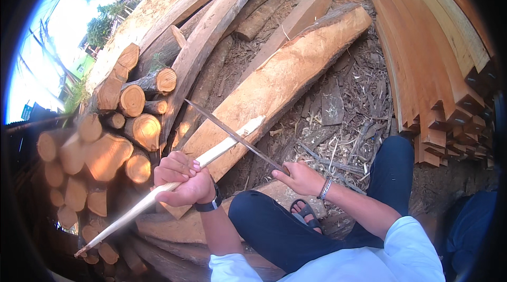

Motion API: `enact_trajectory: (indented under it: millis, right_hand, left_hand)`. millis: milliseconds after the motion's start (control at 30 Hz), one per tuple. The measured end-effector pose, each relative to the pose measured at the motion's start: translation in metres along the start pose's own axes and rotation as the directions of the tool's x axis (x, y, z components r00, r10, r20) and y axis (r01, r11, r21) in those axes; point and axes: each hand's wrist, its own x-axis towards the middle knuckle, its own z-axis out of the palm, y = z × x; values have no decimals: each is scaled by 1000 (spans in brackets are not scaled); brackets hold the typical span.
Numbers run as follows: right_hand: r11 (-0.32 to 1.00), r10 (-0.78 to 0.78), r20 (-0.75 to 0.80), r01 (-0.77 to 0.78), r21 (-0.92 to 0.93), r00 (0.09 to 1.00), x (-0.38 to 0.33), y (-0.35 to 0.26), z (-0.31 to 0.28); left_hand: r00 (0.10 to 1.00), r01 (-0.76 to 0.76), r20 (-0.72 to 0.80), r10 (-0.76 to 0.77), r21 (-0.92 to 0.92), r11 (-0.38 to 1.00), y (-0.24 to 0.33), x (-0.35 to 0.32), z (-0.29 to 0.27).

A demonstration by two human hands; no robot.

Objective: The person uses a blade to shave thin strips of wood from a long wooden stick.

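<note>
A long, pale, peeled stick [220, 149] slants from the lower left up toward the middle, its far end over a broad slab of wood [274, 89]. My left hand [186, 180] is wrapped round the stick near its middle. In my right hand [302, 179] is the dark handle of a long-bladed machete [240, 139]. The blade points up and to the left and crosses the stick near its far end. Whether the edge touches the wood, I cannot tell. The slab has a flat, light top and bark along its sides.
Cut logs [143, 131] are stacked at the left, ends toward me. Sawn planks [422, 60] form a tall pile at the right. Bark scraps and shavings [338, 134] litter the ground beyond my knees. Long beams [206, 44] lie behind the slab. My sandalled foot [306, 213] rests near the slab.
</note>
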Motion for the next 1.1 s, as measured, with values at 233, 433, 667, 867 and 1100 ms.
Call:
enact_trajectory:
  millis: [233,433,667,867,1100]
  right_hand:
    - [996,-64,-26,62,-62,998,63,32,17]
    - [993,-118,52,116,27,992,57,22,10]
    - [975,-223,41,223,17,974,61,25,24]
    - [998,64,-103,-65,-3,993,125,99,41]
    - [998,52,-67,-49,43,996,129,97,28]
  left_hand:
    - [993,-33,-107,44,101,994,-88,-27,-25]
    - [983,-45,-169,71,152,987,-93,-32,-27]
    - [981,-70,-173,85,93,993,-93,-27,-40]
    - [962,-23,-263,71,179,984,-96,-34,-29]
    - [986,2,-164,19,129,992,-98,-28,-26]
